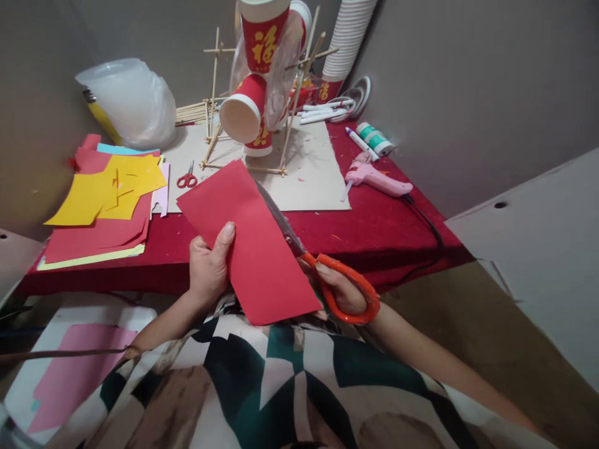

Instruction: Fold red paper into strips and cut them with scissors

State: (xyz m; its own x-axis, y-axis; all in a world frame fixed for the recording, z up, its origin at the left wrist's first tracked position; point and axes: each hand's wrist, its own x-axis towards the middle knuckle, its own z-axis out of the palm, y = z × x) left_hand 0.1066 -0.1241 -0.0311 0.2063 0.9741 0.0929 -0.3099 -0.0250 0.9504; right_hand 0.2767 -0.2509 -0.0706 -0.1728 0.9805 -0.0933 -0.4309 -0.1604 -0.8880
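Observation:
My left hand [209, 262] pinches a sheet of red paper [262, 262] by its left edge, thumb on top and fingers behind. The sheet is tilted in front of my body. My right hand [344, 287] grips large scissors with orange handles [374, 302], the thumb through one loop. Their blades [281, 218] lie along the right edge of the paper, partly hidden behind it. Beyond the sheet stands a frame of thin sticks [243, 168] around several red and white paper cups [255, 103], on a pale board [318, 181].
Coloured paper [98, 231] is piled on the red-covered table [397, 231] at left. Small red scissors [187, 179] lie on the board. A pink glue gun [379, 181] with a black cord rests at right, near a marker [361, 143]. Stacked cups [350, 37] lean behind.

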